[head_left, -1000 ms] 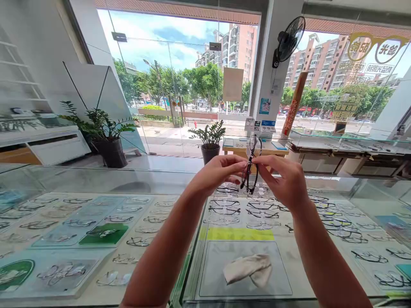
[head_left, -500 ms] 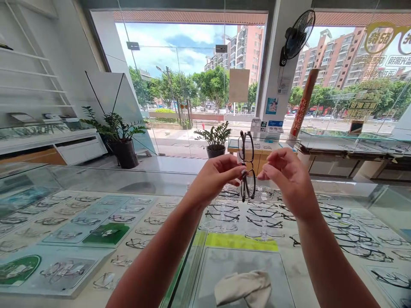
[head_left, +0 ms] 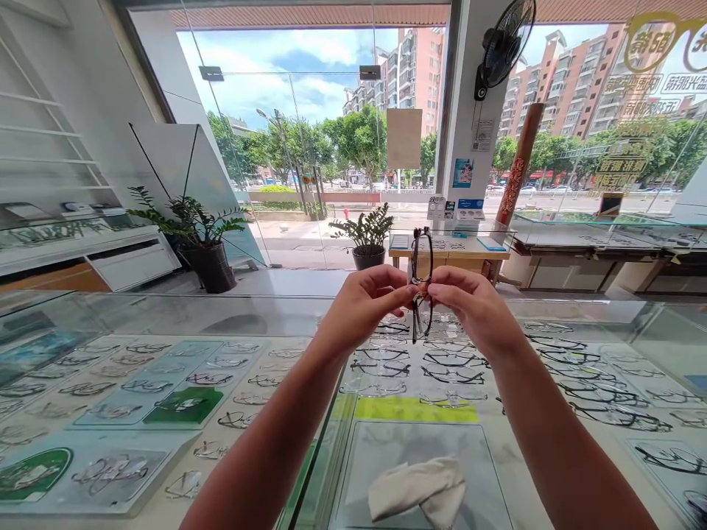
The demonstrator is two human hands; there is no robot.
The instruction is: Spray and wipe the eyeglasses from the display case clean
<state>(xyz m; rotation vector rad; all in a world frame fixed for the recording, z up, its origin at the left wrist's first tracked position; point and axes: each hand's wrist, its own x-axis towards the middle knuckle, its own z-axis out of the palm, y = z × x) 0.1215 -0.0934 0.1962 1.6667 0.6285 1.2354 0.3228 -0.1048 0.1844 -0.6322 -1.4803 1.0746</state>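
Observation:
A pair of dark-rimmed eyeglasses (head_left: 431, 255) hangs upright on end above the counter, one lens over the other. My left hand (head_left: 353, 313) is closed on its middle, thumb and fingers pinching near the bridge. From the other side, my right hand (head_left: 482, 309) pinches the same middle part, its fingertips almost meeting the left ones. The fingers hide the bridge. Below them, a crumpled pale cloth (head_left: 417, 487) lies on a grey mat (head_left: 364, 449) on the glass counter.
Under the glass counter top (head_left: 276, 305) lie rows of eyeglass frames (head_left: 381, 368), with a yellow-green strip (head_left: 417, 409) among them. Past the counter stand potted plants (head_left: 369, 239), a small wooden table (head_left: 458, 254) and glass doors. A black fan (head_left: 504, 48) hangs on the pillar.
My right hand has moved left and closed on the middle of the eyeglasses. The eyeglasses have turned slightly and remain in my left hand. The view has shifted a little.

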